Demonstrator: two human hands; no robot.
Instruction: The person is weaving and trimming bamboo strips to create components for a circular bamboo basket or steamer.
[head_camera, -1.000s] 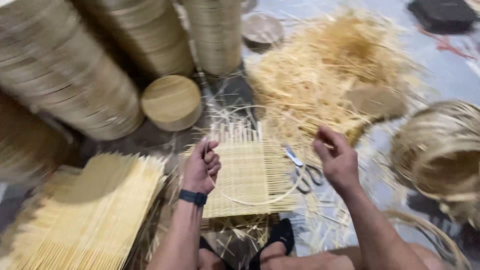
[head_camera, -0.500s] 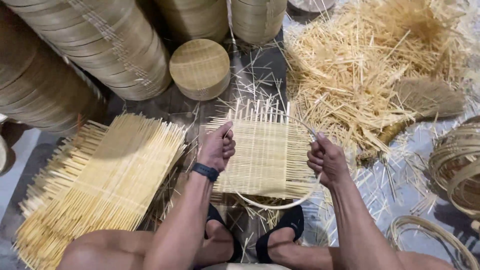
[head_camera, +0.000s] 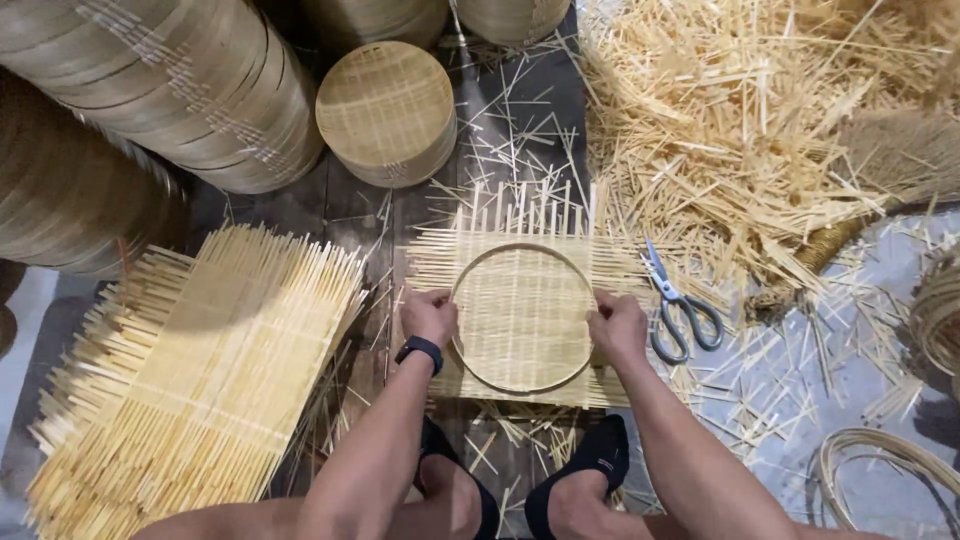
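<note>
Dark floorboards (head_camera: 520, 110) strewn with loose bamboo slivers carry the work, seen from above. At the middle lies a square woven bamboo mat (head_camera: 520, 330), its slat ends sticking out along the far edge, and on it rests a thin round bamboo hoop (head_camera: 524, 250). The left hand (head_camera: 428, 316) is closed on the hoop's left side, fingers curled over the rim, a black band on its wrist. The right hand (head_camera: 617, 326) grips the hoop's right side in the same way, fingers bent around the rim and pressing it on the mat. Just right of that hand lie grey-handled scissors (head_camera: 678, 305), blades pointing away. A large heap of bamboo offcuts (head_camera: 740, 130) fills the far right. To the left sits a thick stack of woven mats (head_camera: 190, 380). Beyond the mat stands a low pile of round woven lids (head_camera: 385, 110), and tall columns of stacked round frames (head_camera: 180, 90) lean at the far left. Two black-socked feet (head_camera: 590, 470) rest just under the mat's near edge
</note>
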